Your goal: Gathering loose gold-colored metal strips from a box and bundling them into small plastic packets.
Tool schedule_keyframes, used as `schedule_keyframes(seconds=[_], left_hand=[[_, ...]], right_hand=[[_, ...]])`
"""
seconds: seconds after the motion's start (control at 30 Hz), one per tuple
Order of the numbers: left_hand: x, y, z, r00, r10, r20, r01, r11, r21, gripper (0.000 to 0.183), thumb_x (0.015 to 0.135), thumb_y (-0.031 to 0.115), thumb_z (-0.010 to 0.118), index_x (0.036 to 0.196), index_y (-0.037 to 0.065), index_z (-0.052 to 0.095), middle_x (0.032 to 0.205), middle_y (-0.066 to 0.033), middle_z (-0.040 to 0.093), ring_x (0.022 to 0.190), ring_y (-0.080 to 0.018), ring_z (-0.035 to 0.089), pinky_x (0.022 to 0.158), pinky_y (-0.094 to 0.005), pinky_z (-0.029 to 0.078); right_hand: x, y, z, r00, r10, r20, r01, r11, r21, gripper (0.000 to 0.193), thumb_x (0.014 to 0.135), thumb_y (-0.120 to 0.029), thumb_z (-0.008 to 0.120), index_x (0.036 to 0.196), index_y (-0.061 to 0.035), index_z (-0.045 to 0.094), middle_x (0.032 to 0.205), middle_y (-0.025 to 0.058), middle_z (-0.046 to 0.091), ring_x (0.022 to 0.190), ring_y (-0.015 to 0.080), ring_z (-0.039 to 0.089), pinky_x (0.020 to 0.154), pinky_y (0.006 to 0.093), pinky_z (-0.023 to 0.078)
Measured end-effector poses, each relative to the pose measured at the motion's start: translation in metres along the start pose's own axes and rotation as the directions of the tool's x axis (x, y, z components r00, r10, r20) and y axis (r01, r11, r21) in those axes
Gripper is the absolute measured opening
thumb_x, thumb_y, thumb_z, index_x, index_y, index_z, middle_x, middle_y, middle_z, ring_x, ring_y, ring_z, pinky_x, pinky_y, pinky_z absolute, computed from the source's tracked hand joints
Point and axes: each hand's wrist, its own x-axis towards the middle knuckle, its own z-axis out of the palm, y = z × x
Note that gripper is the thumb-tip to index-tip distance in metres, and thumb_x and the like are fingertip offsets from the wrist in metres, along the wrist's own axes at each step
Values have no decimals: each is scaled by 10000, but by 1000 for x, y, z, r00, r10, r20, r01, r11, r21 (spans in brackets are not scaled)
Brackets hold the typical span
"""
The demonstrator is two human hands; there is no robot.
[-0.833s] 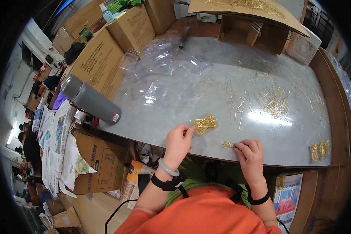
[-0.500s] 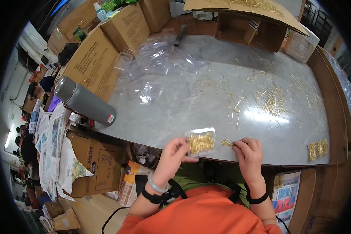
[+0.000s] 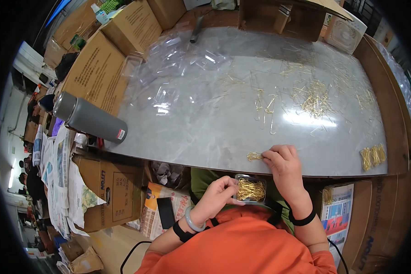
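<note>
My left hand point(image 3: 217, 195) grips a small clear plastic box point(image 3: 249, 176) by its left side, just off the table's near edge and close to my body. Packed gold wire hooks point(image 3: 252, 190) fill the box, which has its open face turned up. Between the thumb and fingers of my right hand point(image 3: 282, 163) is a small bunch of gold wire hooks point(image 3: 254, 156), held low at the table's front edge. Farther back lies a loose heap of gold hooks point(image 3: 316, 99), with a few longer hooks point(image 3: 270, 109) to its left.
Neat gold bundles point(image 3: 373, 157) sit at the table's right front corner. A grey bottle point(image 3: 93, 119) stands at the left edge. Clear plastic boxes point(image 3: 169, 59) are piled at the back left, near cartons point(image 3: 96, 68). A wooden rim point(image 3: 392, 105) bounds the right side.
My left hand has drawn the box off the table edge toward my body. My right hand still holds its bunch at the table edge. The view has shifted slightly.
</note>
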Motion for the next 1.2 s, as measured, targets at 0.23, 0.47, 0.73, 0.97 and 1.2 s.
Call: schedule_keyframes(seconds=[0.23,0.47,0.73,0.97,1.2], left_hand=[[-1,-5,2,998,60,11,-60,997,-55,115,1044,73,510,962,-4,536,1241,-120,559,1060,-185,638,866,-403,643],[-21,17,14,989,143,24,-144,987,67,102,1044,57,506,983,-22,526,1309,-160,555,1075,-199,639,867,-398,643],[28,58,27,898,439,-34,-341,742,577,116,1023,110,591,1008,-5,582,882,-96,695,838,-131,680,638,-276,523],[43,48,19,611,682,401,-312,-258,914,502,987,285,611,1387,2,506,1443,-169,505,1301,-397,468,1114,-512,320],[41,39,26,649,638,414,-337,-247,909,639,991,297,596,1498,-30,384,1577,-204,352,1457,-435,301,1195,-546,226]], right_hand=[[-39,-24,-6,986,-130,106,129,991,14,227,766,-52,654,990,-82,666,1004,69,621,939,283,580,820,404,472],[-47,-34,-8,998,-60,7,59,992,115,232,811,-46,699,1039,-82,687,986,56,632,917,264,577,824,395,468],[6,-9,-2,994,43,-98,-31,992,123,201,849,-23,696,1041,-81,686,1005,78,631,943,301,564,843,402,473],[15,-1,-4,999,-11,-30,12,1000,29,196,850,-17,689,1035,-81,692,1006,74,632,952,301,564,850,402,464],[5,-1,-7,967,192,-165,-138,946,294,278,909,5,636,1175,-66,673,1086,111,655,1004,332,592,912,413,466]])
